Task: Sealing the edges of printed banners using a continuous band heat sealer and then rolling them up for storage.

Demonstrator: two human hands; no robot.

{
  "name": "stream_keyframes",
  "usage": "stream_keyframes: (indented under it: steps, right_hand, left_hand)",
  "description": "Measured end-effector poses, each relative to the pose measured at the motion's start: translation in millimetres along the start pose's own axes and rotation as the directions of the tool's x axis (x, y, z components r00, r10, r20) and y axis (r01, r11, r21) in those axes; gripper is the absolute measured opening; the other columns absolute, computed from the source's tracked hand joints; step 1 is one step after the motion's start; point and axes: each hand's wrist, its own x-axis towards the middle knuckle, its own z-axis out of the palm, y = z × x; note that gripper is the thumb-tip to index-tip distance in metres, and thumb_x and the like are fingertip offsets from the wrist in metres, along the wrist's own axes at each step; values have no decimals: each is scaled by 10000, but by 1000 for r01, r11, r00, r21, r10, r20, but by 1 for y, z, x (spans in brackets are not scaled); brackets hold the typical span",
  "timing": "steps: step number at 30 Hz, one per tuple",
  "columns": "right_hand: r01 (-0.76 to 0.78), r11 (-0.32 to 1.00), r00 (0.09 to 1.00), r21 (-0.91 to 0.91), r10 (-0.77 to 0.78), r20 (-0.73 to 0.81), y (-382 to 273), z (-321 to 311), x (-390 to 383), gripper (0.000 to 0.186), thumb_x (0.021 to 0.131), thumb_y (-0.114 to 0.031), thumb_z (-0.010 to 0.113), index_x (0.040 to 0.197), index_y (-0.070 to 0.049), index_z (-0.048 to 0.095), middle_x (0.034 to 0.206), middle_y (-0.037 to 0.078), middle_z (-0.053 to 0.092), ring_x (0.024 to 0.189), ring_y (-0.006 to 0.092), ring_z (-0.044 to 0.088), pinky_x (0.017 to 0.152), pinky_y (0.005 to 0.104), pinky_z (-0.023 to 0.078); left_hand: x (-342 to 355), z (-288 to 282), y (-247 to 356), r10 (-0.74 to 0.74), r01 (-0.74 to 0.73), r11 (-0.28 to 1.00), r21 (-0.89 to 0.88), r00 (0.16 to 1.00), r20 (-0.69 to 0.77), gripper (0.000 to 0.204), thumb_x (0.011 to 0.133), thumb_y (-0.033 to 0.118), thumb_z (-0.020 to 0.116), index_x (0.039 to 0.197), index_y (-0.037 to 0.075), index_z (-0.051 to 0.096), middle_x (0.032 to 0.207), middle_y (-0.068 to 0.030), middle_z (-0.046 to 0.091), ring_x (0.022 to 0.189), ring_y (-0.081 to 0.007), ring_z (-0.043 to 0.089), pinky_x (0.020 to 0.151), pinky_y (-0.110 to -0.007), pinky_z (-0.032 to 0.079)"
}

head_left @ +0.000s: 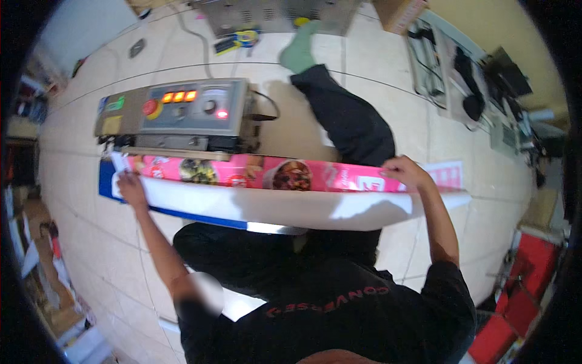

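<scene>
A long pink printed sheet [254, 170] with food pictures stretches crosswise in front of me, its white side [291, 209] curling over toward my body. At its left end, beside the machine's lower edge, my left hand [130, 187] has its fingers closed on the sheet. My right hand [406, 173] pinches the far edge near the right end. Directly beyond the sheet's left half stands a grey machine [182, 112] with lit orange displays, a red knob and a glowing pink-red switch. A blue strip [108, 181] shows under the sheet.
My leg in dark trousers [345, 115] and a green sock [298, 51] extends beyond the sheet. A metal cabinet [279, 15], a yellow-and-black tool [236, 41] and cables lie farther off. A red case [515, 291] stands at the right, cluttered shelves [45, 267] at the left.
</scene>
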Motion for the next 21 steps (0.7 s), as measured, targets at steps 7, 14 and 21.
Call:
stream_keyframes:
  steps: [7,14,21]
  right_hand:
    - [-42,995,999,92,44,-13,-3,12,5,259,872,-207,701,771,10,604,569,9,443,580,76,391,517,291,359]
    - [-88,996,996,28,87,5,-14,10,21,278,815,-169,760,682,9,594,552,-31,434,566,54,362,488,273,331]
    - [-76,996,996,-55,74,-49,-17,17,21,274,844,-223,734,754,15,634,564,7,470,564,70,389,498,285,365]
  left_hand:
    - [-132,-31,106,236,-255,957,-136,962,-137,477,955,260,493,1297,-74,498,1392,-315,414,1323,-474,347,1115,-537,237]
    - [-238,-94,252,506,-421,805,-418,855,111,336,820,158,611,1081,-44,548,1160,-241,520,1125,-411,475,1011,-579,327]
    - [-312,-123,360,804,-527,473,-706,586,101,493,856,353,604,1169,-25,550,1178,-194,535,1151,-360,482,1024,-551,321]
